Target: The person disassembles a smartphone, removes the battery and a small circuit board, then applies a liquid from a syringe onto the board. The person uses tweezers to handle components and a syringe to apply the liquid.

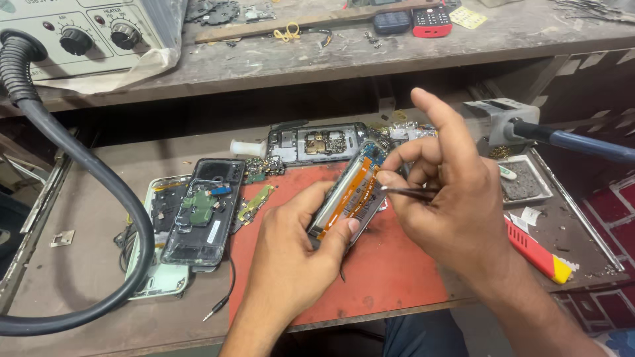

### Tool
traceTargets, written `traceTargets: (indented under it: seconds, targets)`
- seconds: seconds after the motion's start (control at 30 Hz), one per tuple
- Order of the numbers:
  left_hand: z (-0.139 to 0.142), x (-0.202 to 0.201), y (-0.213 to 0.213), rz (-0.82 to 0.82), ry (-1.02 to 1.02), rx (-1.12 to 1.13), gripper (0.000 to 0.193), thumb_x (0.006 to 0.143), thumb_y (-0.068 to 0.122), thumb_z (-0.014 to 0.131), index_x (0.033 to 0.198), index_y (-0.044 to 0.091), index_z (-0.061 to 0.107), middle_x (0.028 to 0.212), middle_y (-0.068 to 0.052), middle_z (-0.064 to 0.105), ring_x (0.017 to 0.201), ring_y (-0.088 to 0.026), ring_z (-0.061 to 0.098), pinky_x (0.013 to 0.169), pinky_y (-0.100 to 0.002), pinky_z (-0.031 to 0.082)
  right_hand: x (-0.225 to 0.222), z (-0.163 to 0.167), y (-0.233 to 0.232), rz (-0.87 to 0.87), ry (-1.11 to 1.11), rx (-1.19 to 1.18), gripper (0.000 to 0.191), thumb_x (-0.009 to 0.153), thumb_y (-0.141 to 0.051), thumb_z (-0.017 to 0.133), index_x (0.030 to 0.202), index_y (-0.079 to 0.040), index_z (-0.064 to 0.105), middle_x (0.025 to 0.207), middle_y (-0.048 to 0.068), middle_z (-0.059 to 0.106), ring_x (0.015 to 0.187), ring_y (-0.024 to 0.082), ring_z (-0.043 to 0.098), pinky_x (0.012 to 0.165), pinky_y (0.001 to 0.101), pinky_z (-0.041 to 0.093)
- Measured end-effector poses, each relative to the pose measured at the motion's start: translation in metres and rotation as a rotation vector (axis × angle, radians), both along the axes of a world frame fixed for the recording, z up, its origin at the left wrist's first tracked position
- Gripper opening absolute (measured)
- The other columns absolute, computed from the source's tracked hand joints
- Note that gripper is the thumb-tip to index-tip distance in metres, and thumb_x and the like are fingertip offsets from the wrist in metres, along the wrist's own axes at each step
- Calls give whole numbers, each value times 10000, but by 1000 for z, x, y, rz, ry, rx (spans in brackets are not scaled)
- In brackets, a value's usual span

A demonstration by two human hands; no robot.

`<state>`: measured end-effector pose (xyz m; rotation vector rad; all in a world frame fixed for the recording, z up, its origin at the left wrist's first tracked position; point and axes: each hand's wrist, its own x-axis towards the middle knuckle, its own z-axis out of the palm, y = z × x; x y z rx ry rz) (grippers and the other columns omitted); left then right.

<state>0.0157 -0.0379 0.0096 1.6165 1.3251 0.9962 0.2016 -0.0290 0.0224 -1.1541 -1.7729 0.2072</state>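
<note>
Centre frame, my left hand (291,254) clamps the opened phone (349,196) over the red mat (390,271), right hand (450,205) pinching tweezers (407,192) against it; tray (526,180) right holds grey grit.

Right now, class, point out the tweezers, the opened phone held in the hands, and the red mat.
tweezers (409,192), head view, dark shaft.
opened phone (347,198), head view, orange ribbon.
red mat (390,271), head view, bare middle.

I see a scuffed wooden workbench (79,264), a dusty upper shelf (317,56), dark shadow between, patterned red floor (612,304).
</note>
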Motion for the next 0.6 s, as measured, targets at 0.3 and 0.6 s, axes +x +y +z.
traceTargets:
  seconds: [0.3,0.6]
  targets:
    - [5,5,-3,-8,-6,77,268,839,110,708,1105,81,722,614,-70,696,496,-119,634,481,-299,495,2,4,4,38,-56,-8,793,837,78,727,1536,17,358,885,47,705,665,60,643,608,213,522]
    - [-1,4,1,-22,-51,88,233,851,124,706,1072,53,722,651,-61,718,511,-114,636,479,-307,506,8,-4,9,119,-59,-36,686,790,126,660,1437,8,466,871,42,659,678,54,597,630,203,513]
